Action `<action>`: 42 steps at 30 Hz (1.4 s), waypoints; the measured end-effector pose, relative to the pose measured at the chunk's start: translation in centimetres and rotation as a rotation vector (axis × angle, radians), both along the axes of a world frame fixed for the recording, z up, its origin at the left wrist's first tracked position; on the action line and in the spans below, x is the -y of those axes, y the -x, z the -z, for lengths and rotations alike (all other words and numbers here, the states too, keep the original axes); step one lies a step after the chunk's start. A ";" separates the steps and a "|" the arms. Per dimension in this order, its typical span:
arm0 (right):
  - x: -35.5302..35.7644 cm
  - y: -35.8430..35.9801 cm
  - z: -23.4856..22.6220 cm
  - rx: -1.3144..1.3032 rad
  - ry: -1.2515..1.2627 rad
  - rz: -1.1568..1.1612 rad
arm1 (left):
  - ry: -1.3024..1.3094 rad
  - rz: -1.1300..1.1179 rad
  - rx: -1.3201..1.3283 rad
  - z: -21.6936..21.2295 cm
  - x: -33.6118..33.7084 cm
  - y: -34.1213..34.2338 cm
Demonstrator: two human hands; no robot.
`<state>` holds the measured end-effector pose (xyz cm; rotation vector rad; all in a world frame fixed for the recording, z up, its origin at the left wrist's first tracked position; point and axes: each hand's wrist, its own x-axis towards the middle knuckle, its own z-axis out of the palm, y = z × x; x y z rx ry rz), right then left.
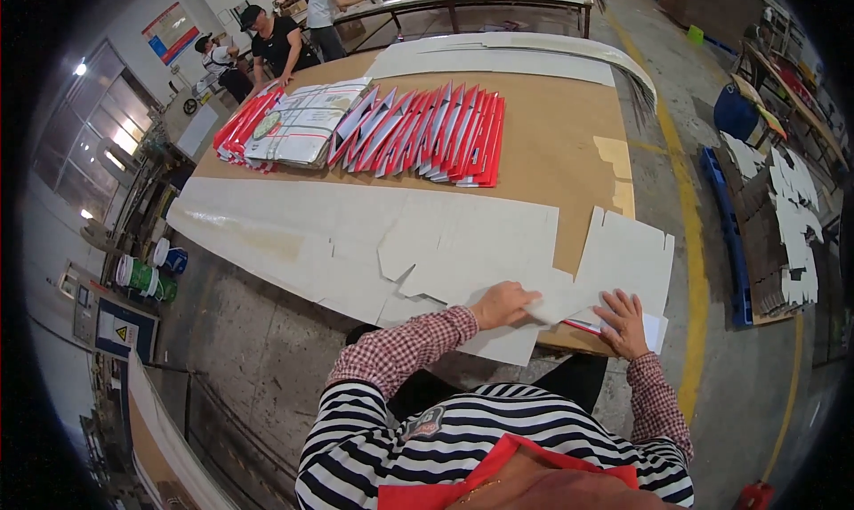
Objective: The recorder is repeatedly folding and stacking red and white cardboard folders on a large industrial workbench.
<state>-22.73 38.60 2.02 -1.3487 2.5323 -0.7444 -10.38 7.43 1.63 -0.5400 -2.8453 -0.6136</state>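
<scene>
A large die-cut white cardboard sheet (498, 234) lies before me, with slots and cut edges. My left hand (505, 305) has its fingers curled at the near part of this sheet, gripping a raised flap (556, 304). To its right, my right hand (625, 323) rests with fingers spread on the right-hand panel (627, 252) of white cardboard. Between the hands, a thin strip with a red edge (583, 326) shows beneath the flap; most of it is hidden. Part of the sheet hangs past the table's near edge.
Folded red-and-white cartons (445, 136) stand in a row across the brown table (560, 145), beside a string-tied bundle (307, 123). More white sheets (498, 56) lie at the far edge. Stacked cardboard (783, 225) sits on a blue pallet (725, 234) at right. Co-workers (276, 43) stand beyond.
</scene>
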 end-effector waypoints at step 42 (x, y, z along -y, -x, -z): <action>10.7 -0.8 -1.1 -0.221 -0.185 -0.128 | 0.406 -0.123 0.265 -1.6 2.8 -4.2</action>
